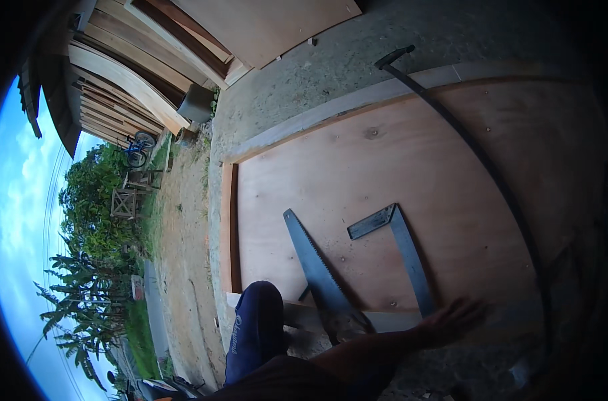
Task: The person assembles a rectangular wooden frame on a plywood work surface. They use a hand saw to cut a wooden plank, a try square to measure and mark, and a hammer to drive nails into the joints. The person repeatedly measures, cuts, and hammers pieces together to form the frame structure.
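Observation:
A forearm comes in from the lower edge, and at its end my left hand (454, 317) is stretched to the right in dim light. Its fingers look spread, close to the near edge of a framed plywood panel (304, 174). Just left of the fingers lies the blade end of a dark metal try square (412, 257). A handsaw (314, 257) rests on the panel farther left, teeth toward the square, its handle end partly behind my forearm. My right hand does not show.
Across the panel's right part runs a long dark bar (478, 144) with a short crosspiece. My bent knee (258, 311) is at its near left corner. Boards (117, 57) lean at the far left, near a grey bucket (196, 103). Another panel (270, 23) lies beyond on the concrete.

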### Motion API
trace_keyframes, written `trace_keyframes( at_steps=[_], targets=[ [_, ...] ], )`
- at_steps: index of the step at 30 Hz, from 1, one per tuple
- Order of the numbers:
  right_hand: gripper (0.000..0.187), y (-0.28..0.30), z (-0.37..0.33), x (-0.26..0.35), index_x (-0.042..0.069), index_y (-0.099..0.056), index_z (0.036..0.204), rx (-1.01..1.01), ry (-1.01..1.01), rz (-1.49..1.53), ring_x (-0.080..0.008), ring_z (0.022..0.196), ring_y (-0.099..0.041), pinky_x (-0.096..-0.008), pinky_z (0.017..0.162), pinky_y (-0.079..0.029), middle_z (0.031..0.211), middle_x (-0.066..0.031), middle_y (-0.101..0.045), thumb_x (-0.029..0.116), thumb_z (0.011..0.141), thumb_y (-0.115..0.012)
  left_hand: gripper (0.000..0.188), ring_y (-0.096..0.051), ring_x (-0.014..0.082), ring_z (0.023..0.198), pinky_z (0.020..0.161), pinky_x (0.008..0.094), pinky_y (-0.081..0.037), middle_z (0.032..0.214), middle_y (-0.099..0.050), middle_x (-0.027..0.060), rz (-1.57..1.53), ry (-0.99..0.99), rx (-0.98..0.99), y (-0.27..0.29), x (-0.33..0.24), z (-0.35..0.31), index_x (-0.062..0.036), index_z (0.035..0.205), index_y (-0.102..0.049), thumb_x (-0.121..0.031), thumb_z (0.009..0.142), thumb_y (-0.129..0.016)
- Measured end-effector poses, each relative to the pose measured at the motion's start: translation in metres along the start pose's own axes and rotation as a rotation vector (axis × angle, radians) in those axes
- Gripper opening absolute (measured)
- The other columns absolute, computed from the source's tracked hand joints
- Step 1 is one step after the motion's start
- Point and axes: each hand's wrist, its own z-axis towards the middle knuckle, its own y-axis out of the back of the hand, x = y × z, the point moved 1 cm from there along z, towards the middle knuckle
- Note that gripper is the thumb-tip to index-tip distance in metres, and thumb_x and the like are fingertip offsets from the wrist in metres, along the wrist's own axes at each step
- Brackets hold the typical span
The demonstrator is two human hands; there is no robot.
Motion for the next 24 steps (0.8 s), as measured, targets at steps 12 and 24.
trace_keyframes(
  at_steps=[12,24],
  targets=[
    [0.052,-0.048,-0.4,0.094,0.011,-0.046,0.148,0.081,0.518,1.545,-0.0132,0.079,-0.057,-0.0292,0.068,-0.05,0.106,-0.0088,-0.062,0.04,0.105,-0.051,0.063,-0.032,0.0365,0.149,0.119,0.0493,-0.034,0.16,-0.033,0.0185,-0.768,0.086,0.204,0.05,0.114,-0.082,-0.0064,0.149,-0.045,-0.017,0.09,-0.063],
    [0.024,-0.097,-0.924,0.299,0.002,-0.052,0.12,0.398,1.663,0.794,-0.0443,0.086,-0.066,-0.0481,0.075,-0.051,0.096,-0.0247,-0.065,0.015,0.099,-0.056,0.086,-0.043,0.0377,0.141,0.116,0.0467,-0.035,0.149,-0.048,0.0237,-0.224,1.872,-0.285,0.232,0.331,-0.742,0.0001,0.152,-0.037,-0.055,0.091,-0.062]
  ],
)
